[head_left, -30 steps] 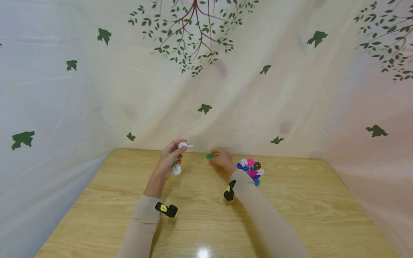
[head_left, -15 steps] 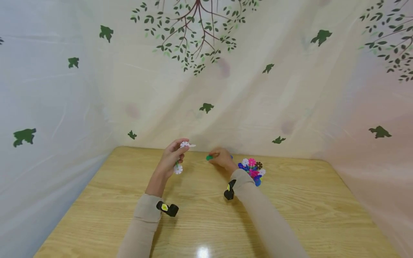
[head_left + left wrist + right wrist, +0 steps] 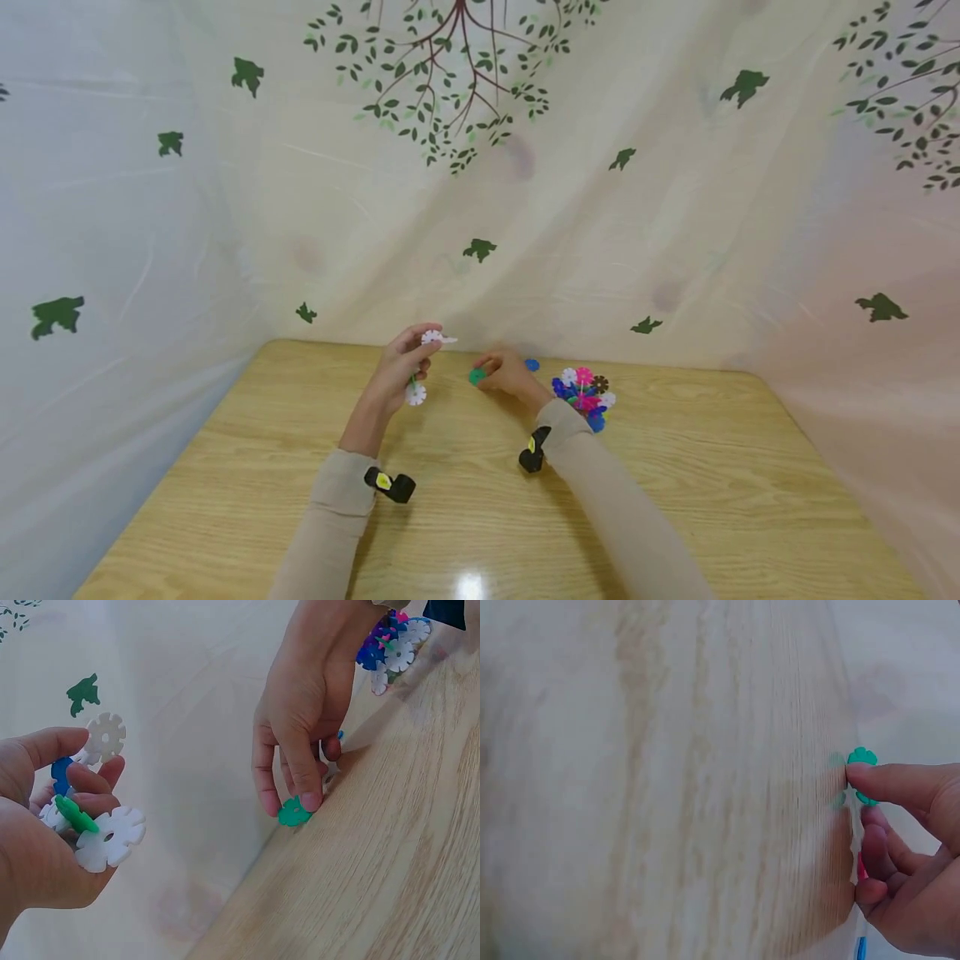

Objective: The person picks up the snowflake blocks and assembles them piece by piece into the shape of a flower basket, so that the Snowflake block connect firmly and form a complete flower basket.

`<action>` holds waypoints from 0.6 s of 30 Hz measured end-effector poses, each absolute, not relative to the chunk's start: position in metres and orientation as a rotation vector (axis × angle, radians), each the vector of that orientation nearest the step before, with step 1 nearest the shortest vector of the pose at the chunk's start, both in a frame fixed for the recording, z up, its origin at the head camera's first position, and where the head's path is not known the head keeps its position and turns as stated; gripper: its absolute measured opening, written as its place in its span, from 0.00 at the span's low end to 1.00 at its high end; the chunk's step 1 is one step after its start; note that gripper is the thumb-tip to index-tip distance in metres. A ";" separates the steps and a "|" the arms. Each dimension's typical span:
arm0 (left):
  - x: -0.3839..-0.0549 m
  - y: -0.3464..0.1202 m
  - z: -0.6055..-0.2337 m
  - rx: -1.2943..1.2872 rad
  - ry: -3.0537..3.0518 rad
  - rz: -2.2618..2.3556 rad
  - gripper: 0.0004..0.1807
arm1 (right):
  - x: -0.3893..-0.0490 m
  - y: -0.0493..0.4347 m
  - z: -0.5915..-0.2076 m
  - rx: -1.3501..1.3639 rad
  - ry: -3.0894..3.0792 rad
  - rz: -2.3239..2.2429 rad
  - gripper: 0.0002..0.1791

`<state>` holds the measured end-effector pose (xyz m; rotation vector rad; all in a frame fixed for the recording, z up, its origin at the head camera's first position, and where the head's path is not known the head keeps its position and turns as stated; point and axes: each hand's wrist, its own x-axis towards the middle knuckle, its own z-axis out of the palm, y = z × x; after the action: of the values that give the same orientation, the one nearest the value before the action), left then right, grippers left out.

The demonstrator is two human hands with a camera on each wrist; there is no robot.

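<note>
My left hand is raised over the back of the table, holding a joined piece of notched plastic snowflake discs. In the left wrist view that piece includes a white disc, a green disc and a blue disc; curled fingers hide part of it. To its right, my right hand pinches a single green snowflake disc between thumb and fingertips, low at the table's back edge. The right wrist view shows the thumb over this green disc. The two hands are apart.
Right of my right hand lies a heap of snowflake discs in blue, pink, white and brown. A lone blue disc sits near the back edge. Behind the wooden table hangs a printed cloth.
My right hand has shifted slightly left and nearer with the green disc, whose face now shows more. The blue disc behind it has come into fuller view. My left hand stays nearly still.
</note>
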<state>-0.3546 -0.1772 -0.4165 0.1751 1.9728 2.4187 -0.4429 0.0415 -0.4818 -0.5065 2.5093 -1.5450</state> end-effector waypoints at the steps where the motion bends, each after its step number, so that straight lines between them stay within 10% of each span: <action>1: -0.355 -0.177 -0.417 0.176 1.973 2.413 0.20 | -0.441 0.041 -0.480 -0.499 2.504 -1.553 0.19; 18: -0.355 -0.174 -0.420 0.210 1.877 2.403 0.17 | -0.392 0.045 -0.429 -0.409 2.181 -2.260 0.15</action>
<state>-0.3555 -0.1736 -0.4196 0.2104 1.8773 2.4029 -0.3925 0.0445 -0.4295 -0.4092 2.1814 -2.2601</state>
